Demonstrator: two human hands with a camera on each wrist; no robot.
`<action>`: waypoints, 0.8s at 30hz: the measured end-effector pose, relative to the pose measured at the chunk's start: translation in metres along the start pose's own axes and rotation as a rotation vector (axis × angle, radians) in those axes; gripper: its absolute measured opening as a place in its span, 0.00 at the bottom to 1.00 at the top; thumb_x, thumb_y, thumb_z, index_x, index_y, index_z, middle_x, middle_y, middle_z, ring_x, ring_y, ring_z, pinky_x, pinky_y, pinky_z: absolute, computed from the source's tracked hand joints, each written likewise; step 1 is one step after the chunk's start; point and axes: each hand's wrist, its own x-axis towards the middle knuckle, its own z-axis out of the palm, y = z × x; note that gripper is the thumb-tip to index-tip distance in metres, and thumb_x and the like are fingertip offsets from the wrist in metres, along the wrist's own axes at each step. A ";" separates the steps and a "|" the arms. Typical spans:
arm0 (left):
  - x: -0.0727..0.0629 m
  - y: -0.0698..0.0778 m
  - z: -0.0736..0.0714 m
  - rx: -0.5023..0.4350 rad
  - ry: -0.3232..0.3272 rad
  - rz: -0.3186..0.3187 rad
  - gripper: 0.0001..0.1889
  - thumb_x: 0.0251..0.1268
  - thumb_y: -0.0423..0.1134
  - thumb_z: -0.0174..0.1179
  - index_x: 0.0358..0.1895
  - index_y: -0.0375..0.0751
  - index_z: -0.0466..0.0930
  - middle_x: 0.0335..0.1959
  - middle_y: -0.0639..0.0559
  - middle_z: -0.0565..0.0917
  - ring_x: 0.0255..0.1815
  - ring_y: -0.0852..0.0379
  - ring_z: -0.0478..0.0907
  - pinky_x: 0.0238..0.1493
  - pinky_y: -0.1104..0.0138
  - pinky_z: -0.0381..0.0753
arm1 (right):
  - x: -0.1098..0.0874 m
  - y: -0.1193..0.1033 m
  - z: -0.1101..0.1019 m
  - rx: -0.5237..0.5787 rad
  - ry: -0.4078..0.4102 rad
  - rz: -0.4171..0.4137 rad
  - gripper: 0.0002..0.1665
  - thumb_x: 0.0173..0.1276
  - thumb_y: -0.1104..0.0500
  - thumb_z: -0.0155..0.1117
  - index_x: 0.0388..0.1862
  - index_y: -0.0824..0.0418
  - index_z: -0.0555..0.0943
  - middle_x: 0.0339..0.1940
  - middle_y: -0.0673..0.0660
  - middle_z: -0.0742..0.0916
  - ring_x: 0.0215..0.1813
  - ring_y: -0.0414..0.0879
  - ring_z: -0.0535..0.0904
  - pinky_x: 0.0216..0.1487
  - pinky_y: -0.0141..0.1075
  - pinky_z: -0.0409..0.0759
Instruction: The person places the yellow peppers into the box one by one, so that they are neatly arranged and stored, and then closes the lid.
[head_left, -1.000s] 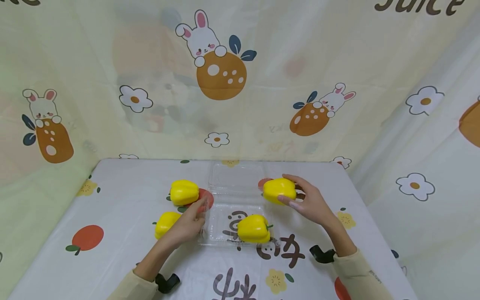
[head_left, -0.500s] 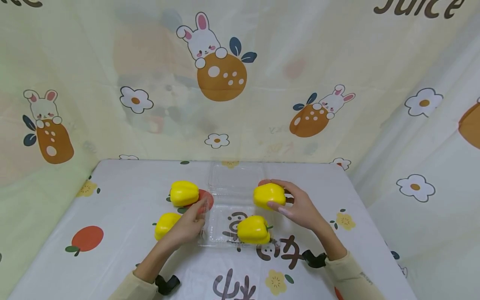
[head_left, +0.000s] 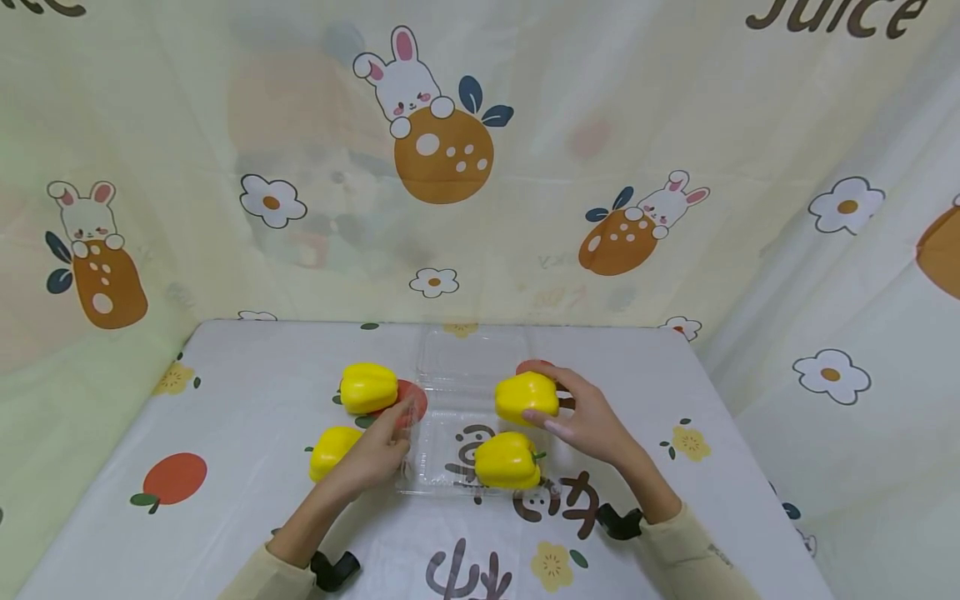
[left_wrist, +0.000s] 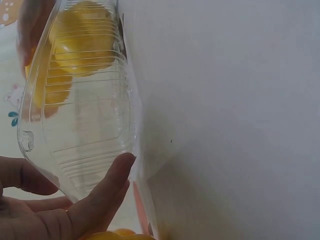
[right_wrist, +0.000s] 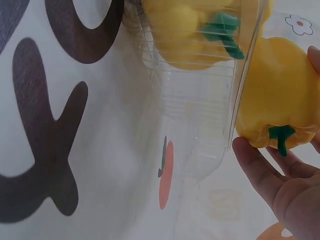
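My right hand (head_left: 594,423) holds a yellow bell pepper (head_left: 525,397) between thumb and fingers. In the right wrist view this held bell pepper (right_wrist: 280,92), green stem showing, is above the rim of a clear plastic container (right_wrist: 200,100). Another yellow bell pepper (head_left: 507,460) lies in the container's right front part. My left hand (head_left: 377,450) is at the container's left side, thumb and index finger spread along its wall, as the left wrist view of the container (left_wrist: 90,135) shows. Whether the fingers pinch the wall is unclear.
Two more yellow bell peppers stand left of the container: a rear one (head_left: 368,387) and a front one (head_left: 332,450), partly behind my left hand. The container's clear lid (head_left: 472,354) lies folded back behind it. A printed cloth (head_left: 247,417) covers the table.
My right hand has carried its bell pepper leftward and slightly nearer, from the container's right side to over its rear right part. The left hand and the other peppers stay put.
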 end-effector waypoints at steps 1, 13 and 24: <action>0.000 0.000 0.000 0.000 0.001 -0.001 0.37 0.76 0.27 0.54 0.85 0.41 0.56 0.86 0.39 0.62 0.68 0.43 0.71 0.64 0.56 0.85 | 0.000 0.000 0.001 0.002 0.000 -0.002 0.40 0.67 0.49 0.78 0.76 0.47 0.75 0.73 0.52 0.82 0.65 0.50 0.81 0.65 0.47 0.85; -0.001 0.002 0.001 -0.001 0.005 0.003 0.37 0.75 0.26 0.54 0.85 0.41 0.57 0.85 0.39 0.62 0.67 0.42 0.71 0.58 0.61 0.87 | 0.005 0.003 0.009 -0.020 0.010 -0.014 0.40 0.66 0.50 0.79 0.75 0.55 0.75 0.72 0.56 0.83 0.63 0.55 0.82 0.66 0.57 0.85; 0.000 0.001 0.001 0.002 -0.002 0.012 0.37 0.76 0.26 0.53 0.85 0.40 0.55 0.85 0.39 0.62 0.68 0.42 0.71 0.75 0.43 0.76 | 0.006 0.005 0.017 -0.024 0.022 -0.025 0.42 0.64 0.54 0.81 0.75 0.62 0.74 0.71 0.59 0.83 0.64 0.56 0.83 0.66 0.58 0.85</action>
